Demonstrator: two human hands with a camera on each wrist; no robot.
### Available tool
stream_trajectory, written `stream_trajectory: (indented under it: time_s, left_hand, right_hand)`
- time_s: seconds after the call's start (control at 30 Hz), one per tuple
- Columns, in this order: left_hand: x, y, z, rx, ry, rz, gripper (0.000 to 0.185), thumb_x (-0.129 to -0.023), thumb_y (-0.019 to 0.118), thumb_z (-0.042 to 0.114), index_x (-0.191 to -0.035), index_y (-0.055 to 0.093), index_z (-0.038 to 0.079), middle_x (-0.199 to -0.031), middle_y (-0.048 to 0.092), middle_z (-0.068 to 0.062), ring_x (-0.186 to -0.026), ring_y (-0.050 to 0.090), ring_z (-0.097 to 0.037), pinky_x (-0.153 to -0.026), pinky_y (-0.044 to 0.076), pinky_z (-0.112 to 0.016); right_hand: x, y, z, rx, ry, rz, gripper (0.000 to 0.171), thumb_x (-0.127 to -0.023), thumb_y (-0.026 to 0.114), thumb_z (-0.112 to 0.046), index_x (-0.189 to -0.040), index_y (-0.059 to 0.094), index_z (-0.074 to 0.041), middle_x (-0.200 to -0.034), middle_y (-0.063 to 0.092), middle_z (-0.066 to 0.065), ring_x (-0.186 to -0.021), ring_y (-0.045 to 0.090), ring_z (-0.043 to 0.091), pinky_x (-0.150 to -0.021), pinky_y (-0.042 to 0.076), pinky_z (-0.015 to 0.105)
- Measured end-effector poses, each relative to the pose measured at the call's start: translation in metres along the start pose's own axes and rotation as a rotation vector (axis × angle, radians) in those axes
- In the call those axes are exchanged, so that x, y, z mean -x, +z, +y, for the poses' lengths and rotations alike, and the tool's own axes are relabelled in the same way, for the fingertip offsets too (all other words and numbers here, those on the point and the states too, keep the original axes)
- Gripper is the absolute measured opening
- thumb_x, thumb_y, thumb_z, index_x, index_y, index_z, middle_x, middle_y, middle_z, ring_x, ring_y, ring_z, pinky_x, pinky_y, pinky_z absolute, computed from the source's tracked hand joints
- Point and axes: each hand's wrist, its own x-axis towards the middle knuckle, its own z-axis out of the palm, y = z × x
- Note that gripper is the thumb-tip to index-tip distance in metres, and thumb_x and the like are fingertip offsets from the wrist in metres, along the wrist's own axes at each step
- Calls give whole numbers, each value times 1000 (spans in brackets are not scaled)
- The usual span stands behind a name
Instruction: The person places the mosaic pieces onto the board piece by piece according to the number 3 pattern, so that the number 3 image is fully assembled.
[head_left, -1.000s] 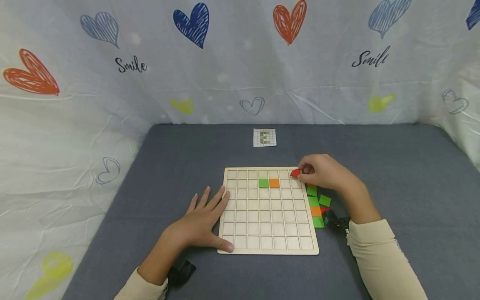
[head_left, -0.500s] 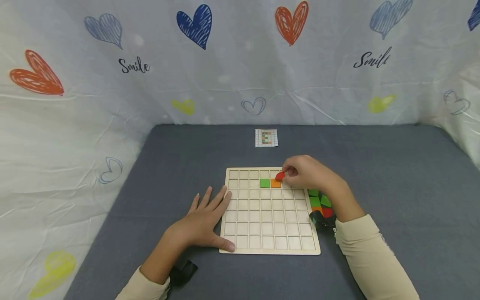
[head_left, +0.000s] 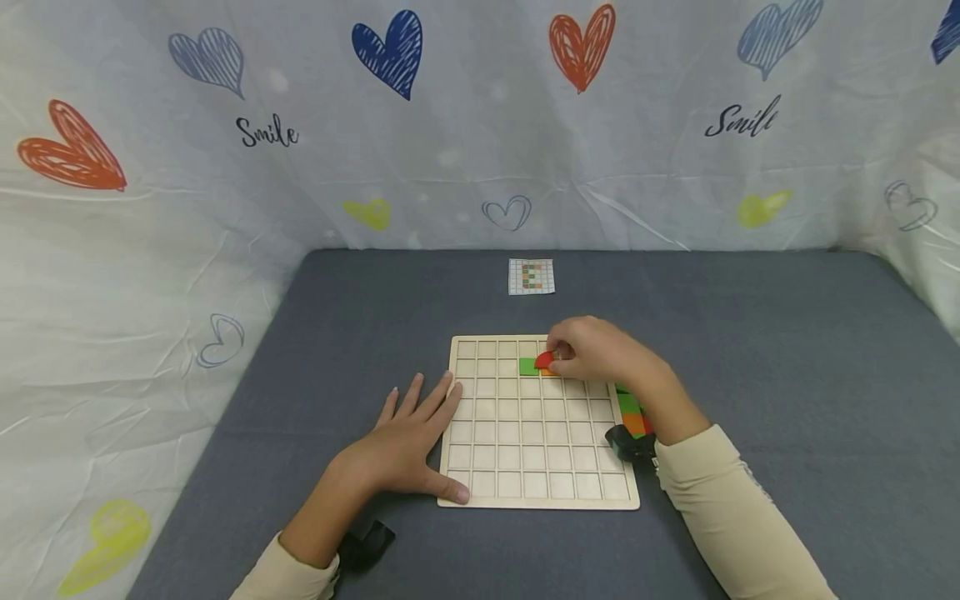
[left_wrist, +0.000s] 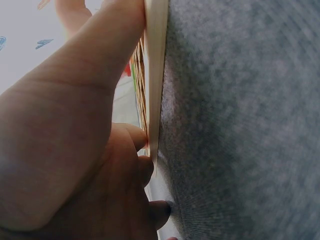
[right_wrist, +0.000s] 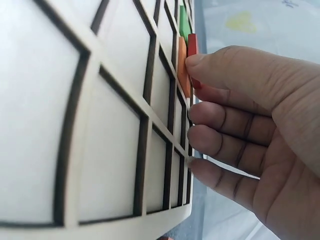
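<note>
A pale wooden grid board (head_left: pixel 510 433) lies flat on the table. In its second row from the back sit a green square tile (head_left: pixel 528 367) and, beside it, an orange tile (right_wrist: pixel 183 65), partly covered in the head view. My right hand (head_left: pixel 600 348) pinches a red tile (head_left: pixel 543 361) between thumb and finger, just over the orange tile. In the right wrist view the red tile (right_wrist: pixel 194 57) stands edge-on under the thumb. Spread across the board's left edge, my left hand (head_left: pixel 405 446) rests its thumb near the front corner and its fingertips farther back.
Loose green, orange and red tiles (head_left: pixel 633 417) lie along the board's right edge, partly behind the right wrist. Behind the board is a small printed card (head_left: pixel 532 277) with a coloured grid pattern. A white curtain (head_left: pixel 450 167) with hearts hangs at the table's back.
My right hand has moved left across the back of the board with the red tile, from the right edge to over the orange tile. The left hand stays on the board's edge.
</note>
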Motion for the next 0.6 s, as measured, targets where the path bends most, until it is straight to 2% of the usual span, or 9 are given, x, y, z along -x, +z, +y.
stream_trajectory:
  time_s: [0.23, 0.4, 0.6]
  left_hand:
    - [2, 0, 0, 3, 2, 6, 120, -56, 52, 82, -146, 1, 21, -150, -9, 3, -134, -11, -31, -102, 0, -56]
    - [2, 0, -1, -5, 6, 5, 120, -56, 51, 82, -146, -1, 21, -150, -10, 3, -134, -11, -31, -102, 0, -56]
    - [1, 1, -2, 0, 6, 3, 120, -56, 51, 82, -146, -1, 22, -150, -10, 4, -134, -11, -31, -101, 0, -56]
  right_hand:
    - [-7, 3, -7, 65, -53, 9, 9, -76, 66, -15, -72, 59, -19, -59, 44, -6, -57, 41, 9, -52, 33, 26]
    - [-14, 6, -14, 71, -66, 7, 4, -77, 64, -14, -77, 63, -18, -62, 47, -6, -57, 42, 9, -52, 34, 26]
    - [-20, 9, -20, 80, -66, -12, 7, -77, 65, -15, -83, 66, -18, -63, 49, -5, -57, 43, 9, -52, 36, 26]
